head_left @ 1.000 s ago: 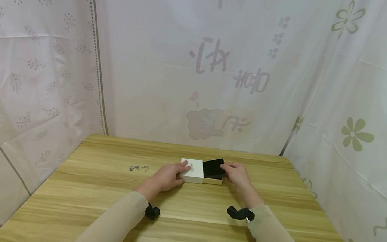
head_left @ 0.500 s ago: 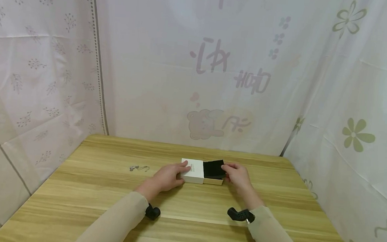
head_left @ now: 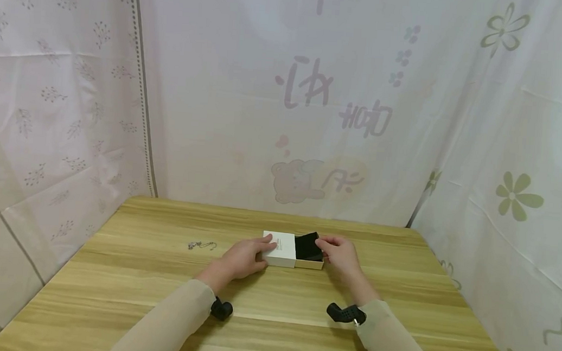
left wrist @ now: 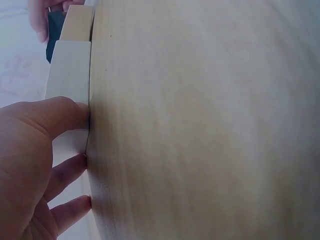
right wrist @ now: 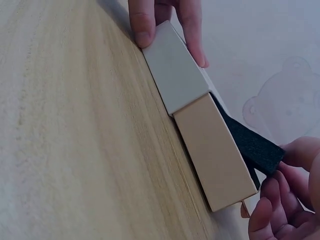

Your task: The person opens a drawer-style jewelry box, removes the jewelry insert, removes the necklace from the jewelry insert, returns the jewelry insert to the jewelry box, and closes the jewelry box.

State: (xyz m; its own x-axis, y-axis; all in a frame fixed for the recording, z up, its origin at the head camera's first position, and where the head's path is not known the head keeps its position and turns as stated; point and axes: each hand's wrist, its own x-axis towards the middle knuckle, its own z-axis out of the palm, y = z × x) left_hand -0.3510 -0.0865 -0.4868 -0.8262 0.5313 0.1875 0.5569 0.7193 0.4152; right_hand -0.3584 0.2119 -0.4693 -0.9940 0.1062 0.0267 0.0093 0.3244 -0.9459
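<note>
My left hand (head_left: pixel 243 256) grips the white sleeve (head_left: pixel 279 249) of a small drawer box, thumb on its front side and fingers over the top. The tan drawer (right wrist: pixel 215 157) sticks out of the sleeve to the right. Between thumb and fingers, my right hand (head_left: pixel 345 256) pinches the outer end of a black foam pad (right wrist: pixel 252 142). That end is tilted up out of the drawer, while the other end stays down by the sleeve. A small tab (right wrist: pixel 244 209) shows at the drawer's end in the right wrist view.
A thin silver chain (head_left: pixel 201 245) with a small ornament lies on the wooden table (head_left: pixel 272 300), left of my left hand. Patterned cloth (head_left: pixel 226 112) hangs behind the table and along both sides. Each wrist wears a black camera.
My right hand has shifted slightly left, and the black foam pad's outer end has moved with it, now tilted more steeply. The left hand and the sleeve have stayed in place.
</note>
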